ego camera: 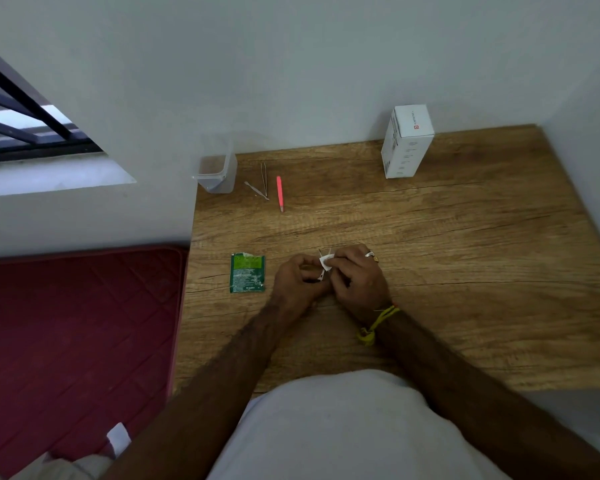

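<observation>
At the centre of the frame, low over the wooden worktop (465, 254), your right hand (355, 277) pinches a small white wipe (326, 262) against a slim metal tool (320, 276) gripped in the curled fingers of your left hand (300, 275). A torn green sachet (247, 273) lies just left of your hands; tweezers (264, 180), a pink tool (280, 194), a clear container (217, 168) and a white box (407, 142) sit farther up.

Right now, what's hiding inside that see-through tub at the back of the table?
Inside the tub a brownish patch shows through the plastic. What it is cannot be told from here, and the cloudy walls hide whatever lies lower down.
</observation>
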A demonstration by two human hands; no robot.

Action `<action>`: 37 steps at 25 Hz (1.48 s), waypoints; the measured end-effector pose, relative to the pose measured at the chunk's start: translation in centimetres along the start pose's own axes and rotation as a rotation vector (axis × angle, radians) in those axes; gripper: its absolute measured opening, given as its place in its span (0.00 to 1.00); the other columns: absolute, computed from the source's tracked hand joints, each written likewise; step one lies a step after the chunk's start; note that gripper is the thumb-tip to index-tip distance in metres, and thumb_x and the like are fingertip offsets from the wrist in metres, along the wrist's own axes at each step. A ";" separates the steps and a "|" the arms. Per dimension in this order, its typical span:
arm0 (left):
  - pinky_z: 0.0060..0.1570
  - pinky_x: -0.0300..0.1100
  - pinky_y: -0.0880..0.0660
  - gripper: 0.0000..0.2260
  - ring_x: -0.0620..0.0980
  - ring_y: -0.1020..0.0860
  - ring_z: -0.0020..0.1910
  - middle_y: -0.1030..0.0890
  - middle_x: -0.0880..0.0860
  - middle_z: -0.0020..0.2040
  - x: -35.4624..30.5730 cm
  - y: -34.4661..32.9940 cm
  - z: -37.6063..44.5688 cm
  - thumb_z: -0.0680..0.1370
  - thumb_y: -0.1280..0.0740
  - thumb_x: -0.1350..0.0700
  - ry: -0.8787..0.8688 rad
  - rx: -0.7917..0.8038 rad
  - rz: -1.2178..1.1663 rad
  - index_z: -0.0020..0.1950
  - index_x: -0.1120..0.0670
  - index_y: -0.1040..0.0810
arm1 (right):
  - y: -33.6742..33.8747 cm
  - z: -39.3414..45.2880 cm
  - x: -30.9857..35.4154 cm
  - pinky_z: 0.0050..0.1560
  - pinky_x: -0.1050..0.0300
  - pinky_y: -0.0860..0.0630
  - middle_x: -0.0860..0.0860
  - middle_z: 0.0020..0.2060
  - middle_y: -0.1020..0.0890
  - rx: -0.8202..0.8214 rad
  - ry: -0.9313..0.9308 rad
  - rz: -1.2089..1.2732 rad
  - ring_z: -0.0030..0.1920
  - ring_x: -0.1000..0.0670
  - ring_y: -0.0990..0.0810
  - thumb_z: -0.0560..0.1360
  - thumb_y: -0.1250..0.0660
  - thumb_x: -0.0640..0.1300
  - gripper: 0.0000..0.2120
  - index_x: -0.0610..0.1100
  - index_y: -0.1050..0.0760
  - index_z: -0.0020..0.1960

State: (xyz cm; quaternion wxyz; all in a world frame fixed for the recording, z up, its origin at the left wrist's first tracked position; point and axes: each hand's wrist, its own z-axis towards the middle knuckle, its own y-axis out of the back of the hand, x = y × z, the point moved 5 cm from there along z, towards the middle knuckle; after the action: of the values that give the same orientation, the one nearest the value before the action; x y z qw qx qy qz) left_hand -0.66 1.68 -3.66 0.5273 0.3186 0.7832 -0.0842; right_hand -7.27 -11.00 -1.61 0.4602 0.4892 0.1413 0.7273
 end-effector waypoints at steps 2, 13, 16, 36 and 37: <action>0.26 0.37 0.25 0.21 0.43 0.18 0.33 0.14 0.57 0.48 -0.1 -0.1 -0.1 0.69 0.21 0.61 0.009 0.018 -0.002 0.58 0.56 0.24 | 0.5 0.0 -0.4 0.52 0.54 0.25 0.46 0.46 0.18 -0.068 -0.077 0.036 0.50 0.47 0.22 0.71 0.31 0.31 0.08 0.37 0.17 0.49; 0.28 0.38 0.24 0.19 0.46 0.18 0.34 0.14 0.58 0.49 -0.5 0.1 -0.3 0.71 0.24 0.68 -0.038 0.137 -0.050 0.59 0.61 0.24 | 0.7 -2.0 -0.1 0.54 0.54 0.26 0.45 0.50 0.18 0.046 -0.028 -0.025 0.52 0.46 0.22 0.74 0.32 0.36 0.10 0.38 0.18 0.54; 0.27 0.35 0.26 0.12 0.46 0.20 0.31 0.15 0.58 0.48 -1.2 0.0 -0.7 0.77 0.30 0.67 -0.081 0.204 -0.037 0.59 0.59 0.22 | 0.4 -2.1 0.3 0.53 0.51 0.25 0.44 0.51 0.17 0.063 0.067 -0.055 0.51 0.45 0.21 0.75 0.32 0.35 0.09 0.37 0.18 0.55; 0.18 0.32 0.34 0.10 0.42 0.27 0.18 0.19 0.44 0.27 -2.1 0.0 -1.0 0.82 0.36 0.62 -0.075 0.071 0.002 0.63 0.63 0.24 | 0.4 -2.5 0.6 0.52 0.48 0.25 0.42 0.48 0.18 0.053 0.089 -0.078 0.49 0.43 0.22 0.76 0.35 0.35 0.09 0.35 0.20 0.53; 0.18 0.32 0.34 0.10 0.42 0.27 0.18 0.19 0.44 0.27 -2.0 0.0 -0.9 0.82 0.36 0.62 -0.074 0.068 0.010 0.63 0.63 0.24 | 0.4 -2.4 0.5 0.52 0.48 0.25 0.42 0.48 0.18 0.048 0.088 -0.074 0.49 0.43 0.22 0.76 0.35 0.35 0.09 0.35 0.20 0.53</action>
State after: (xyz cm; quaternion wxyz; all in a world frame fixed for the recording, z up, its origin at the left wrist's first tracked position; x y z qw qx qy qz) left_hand -0.88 1.27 -1.55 0.5452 0.3369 0.7583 -0.1196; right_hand -9.56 -10.20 -2.17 0.4681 0.4622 0.1967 0.7270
